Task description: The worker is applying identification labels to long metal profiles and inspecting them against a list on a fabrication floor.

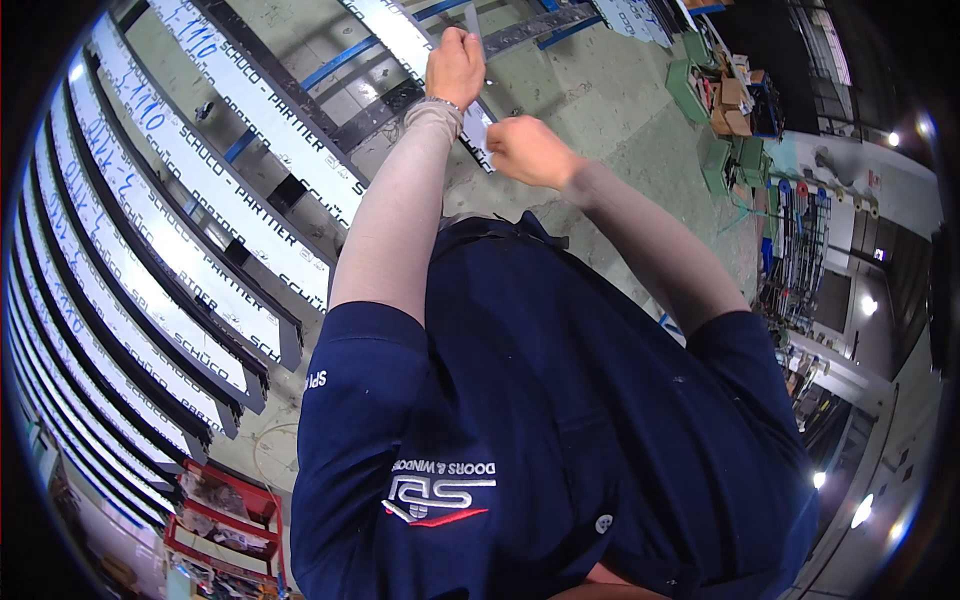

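My left hand (457, 68) is closed above the end of a long profile (400, 30) covered in white printed film. A thin pale strip (473, 17) sticks out past its fingers. Close by, to the right and nearer to me, my right hand (535, 152) is closed in a pinch at a pale, thin sheet-like piece (476, 125). This piece spans the space between both hands beside the profile's near end. Whether it is loose film, paper or tape I cannot make out, and my fingers hide where it is gripped.
Several long film-covered profiles (215, 205) lie side by side on the left, on dark and blue supports (340, 62). A red rack (215, 500) stands at the lower left. Green bins (688, 95) and cardboard boxes (735, 97) are at the right, beyond the green floor (600, 140).
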`<act>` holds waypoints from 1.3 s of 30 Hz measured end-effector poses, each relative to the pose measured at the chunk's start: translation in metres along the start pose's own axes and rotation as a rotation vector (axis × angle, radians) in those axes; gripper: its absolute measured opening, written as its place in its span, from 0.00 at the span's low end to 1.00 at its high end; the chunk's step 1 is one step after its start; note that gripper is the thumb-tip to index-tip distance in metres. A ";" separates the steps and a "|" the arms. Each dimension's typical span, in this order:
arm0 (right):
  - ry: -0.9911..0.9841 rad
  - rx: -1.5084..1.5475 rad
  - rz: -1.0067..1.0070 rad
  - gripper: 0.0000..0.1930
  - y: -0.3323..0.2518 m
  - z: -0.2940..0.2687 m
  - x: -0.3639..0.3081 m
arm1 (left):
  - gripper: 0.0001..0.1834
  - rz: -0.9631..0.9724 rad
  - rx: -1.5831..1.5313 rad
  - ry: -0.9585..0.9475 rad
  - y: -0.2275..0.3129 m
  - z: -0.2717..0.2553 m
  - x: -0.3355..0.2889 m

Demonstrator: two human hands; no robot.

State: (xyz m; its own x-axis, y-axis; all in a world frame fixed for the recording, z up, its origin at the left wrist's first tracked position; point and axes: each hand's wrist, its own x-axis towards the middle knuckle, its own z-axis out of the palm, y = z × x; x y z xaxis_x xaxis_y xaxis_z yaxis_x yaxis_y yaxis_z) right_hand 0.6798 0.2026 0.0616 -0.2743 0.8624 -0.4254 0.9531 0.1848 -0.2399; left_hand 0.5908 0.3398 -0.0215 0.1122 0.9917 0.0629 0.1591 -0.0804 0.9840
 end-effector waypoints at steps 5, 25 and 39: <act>0.264 -0.037 -0.099 0.06 -0.004 0.020 -0.043 | 0.18 0.023 0.012 0.007 0.006 -0.002 -0.002; 0.130 -0.441 -0.198 0.06 -0.023 0.017 -0.025 | 0.17 0.020 0.034 0.053 0.006 -0.001 -0.003; 0.128 -0.628 -0.360 0.05 -0.015 0.015 -0.022 | 0.17 -0.002 0.049 0.038 0.005 0.001 -0.002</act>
State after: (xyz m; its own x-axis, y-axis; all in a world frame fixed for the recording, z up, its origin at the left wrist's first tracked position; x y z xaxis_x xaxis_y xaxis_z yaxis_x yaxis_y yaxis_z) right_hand 0.6698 0.1735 0.0618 -0.6035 0.7389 -0.2997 0.7114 0.6687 0.2160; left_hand 0.5924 0.3372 -0.0165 0.0742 0.9949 0.0682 0.2072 -0.0823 0.9748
